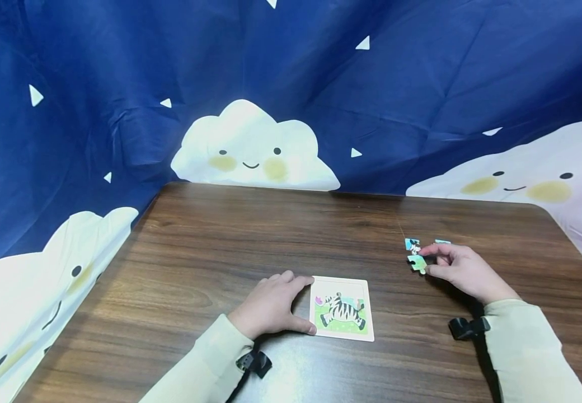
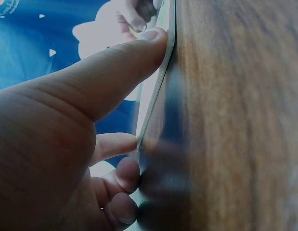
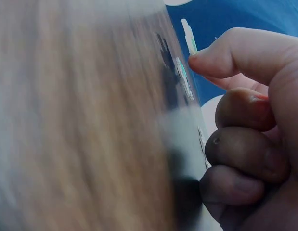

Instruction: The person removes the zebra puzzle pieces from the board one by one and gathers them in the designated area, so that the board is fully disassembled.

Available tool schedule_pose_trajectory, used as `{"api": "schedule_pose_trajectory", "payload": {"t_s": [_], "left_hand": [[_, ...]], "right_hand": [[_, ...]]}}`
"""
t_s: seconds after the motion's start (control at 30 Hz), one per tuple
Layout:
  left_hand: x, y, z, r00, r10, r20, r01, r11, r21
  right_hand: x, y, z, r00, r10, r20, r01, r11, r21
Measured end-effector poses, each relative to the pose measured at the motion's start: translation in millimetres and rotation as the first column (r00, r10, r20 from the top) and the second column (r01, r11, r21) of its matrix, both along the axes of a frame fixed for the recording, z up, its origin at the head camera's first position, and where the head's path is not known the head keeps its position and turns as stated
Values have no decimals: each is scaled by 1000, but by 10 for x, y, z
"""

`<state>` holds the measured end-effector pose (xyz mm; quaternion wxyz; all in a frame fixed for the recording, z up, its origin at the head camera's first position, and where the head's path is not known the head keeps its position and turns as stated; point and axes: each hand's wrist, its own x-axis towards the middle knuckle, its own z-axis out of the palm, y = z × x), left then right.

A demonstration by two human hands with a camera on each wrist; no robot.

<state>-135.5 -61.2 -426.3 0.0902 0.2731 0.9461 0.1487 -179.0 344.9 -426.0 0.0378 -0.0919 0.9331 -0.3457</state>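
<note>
Left hand [image 1: 271, 305] lay on the desk [image 1: 210, 246], thumb and index fingers [image 2: 139, 50] braced against the left edge of the zebra puzzle board [image 1: 342, 308], board at 3 o'clock of the hand. Right hand [image 1: 464, 271] pinched a green puzzle piece [image 1: 417, 263] at its fingertips, piece at 9 o'clock of the hand. Two loose pieces [image 1: 413, 244] lay just beyond, at 12 o'clock of the pinched piece.
</note>
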Motion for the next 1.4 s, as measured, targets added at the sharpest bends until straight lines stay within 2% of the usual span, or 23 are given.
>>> {"api": "schedule_pose_trajectory", "payload": {"t_s": [0.17, 0.37, 0.5, 0.8, 1.4], "left_hand": [[0, 1, -14, 1000, 2, 2, -2, 1000, -1], [0, 1, -20, 1000, 1, 2, -1, 1000, 0], [-3, 3, -25, 1000, 2, 0, -2, 1000, -2], [-8, 7, -27, 1000, 1, -2, -1, 1000, -3], [2, 0, 12, 1000, 0, 5, 0, 1000, 4]], "right_hand": [[-1, 80, -8, 999, -32, 7, 31, 999, 6], [4, 188, -32, 997, -61, -44, 63, 997, 39], [4, 268, -37, 995, -86, -48, 88, 994, 57], [11, 463, -64, 989, -122, -78, 126, 991, 46], [18, 779, -47, 977, -209, -48, 213, 968, 132]]}}
